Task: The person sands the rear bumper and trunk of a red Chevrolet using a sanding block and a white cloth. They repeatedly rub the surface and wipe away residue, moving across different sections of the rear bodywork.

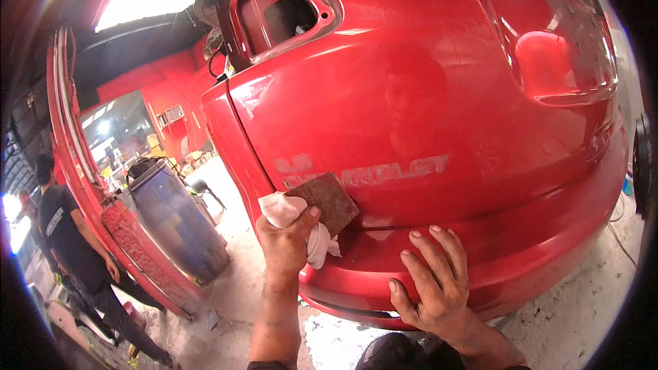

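Head view: the left hand (286, 236) has its grip closed on a brown sanding block (327, 200) and white rag (296, 223), pressed flat on the red car panel (411, 130). To its right, the right hand (433, 281) lies open, bracing on the bumper (548, 247).

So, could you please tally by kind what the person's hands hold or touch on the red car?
Brown sanding pads: 1, in the left hand
White cloths: 1, same hand
Red car bumpers: 1, under the right hand
Total: 3
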### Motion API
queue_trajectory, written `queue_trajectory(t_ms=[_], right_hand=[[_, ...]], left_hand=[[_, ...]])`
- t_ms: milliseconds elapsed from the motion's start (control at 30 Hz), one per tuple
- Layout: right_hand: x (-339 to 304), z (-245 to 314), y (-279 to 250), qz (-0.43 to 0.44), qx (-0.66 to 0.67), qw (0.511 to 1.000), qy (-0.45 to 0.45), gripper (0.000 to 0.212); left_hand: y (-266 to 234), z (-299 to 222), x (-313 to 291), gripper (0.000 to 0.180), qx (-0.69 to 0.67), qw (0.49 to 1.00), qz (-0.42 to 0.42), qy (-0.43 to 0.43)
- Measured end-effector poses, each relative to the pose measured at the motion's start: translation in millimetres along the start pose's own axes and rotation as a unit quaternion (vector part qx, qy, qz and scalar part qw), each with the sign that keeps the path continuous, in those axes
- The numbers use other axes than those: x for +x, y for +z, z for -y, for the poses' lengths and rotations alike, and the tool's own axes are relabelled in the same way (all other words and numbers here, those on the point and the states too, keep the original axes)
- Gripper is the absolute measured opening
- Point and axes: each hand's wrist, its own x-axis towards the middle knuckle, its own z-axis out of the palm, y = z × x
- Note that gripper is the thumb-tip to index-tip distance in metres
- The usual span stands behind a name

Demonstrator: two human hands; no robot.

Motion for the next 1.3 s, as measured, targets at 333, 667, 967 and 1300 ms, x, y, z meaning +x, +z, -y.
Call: queue_trajectory(t_ms=[333,667,967,1300], right_hand=[[0.7,-1.2,2.3,-0.015,0.006,1.0,0.009,0.035],[-0.4,-1.9,0.2,-0.013,0.021,1.0,0.02,0.035],[1.7,-2.0,-2.5,0.121,-0.052,0.99,-0.058,0.055],[-24.7,109.0,104.9,0.577,0.433,0.69,-0.062,0.064]], left_hand=[[-0.1,11.7,3.8,0.012,-0.044,0.999,-0.011,-0.011],[2.4,16.8,-3.9,0.013,0.012,1.0,0.007,0.007],[6.6,-17.4,5.8,0.016,0.034,0.999,0.024,0.007],[-182.5,11.2,-33.9,0.045,-0.161,0.963,-0.179,0.121]])
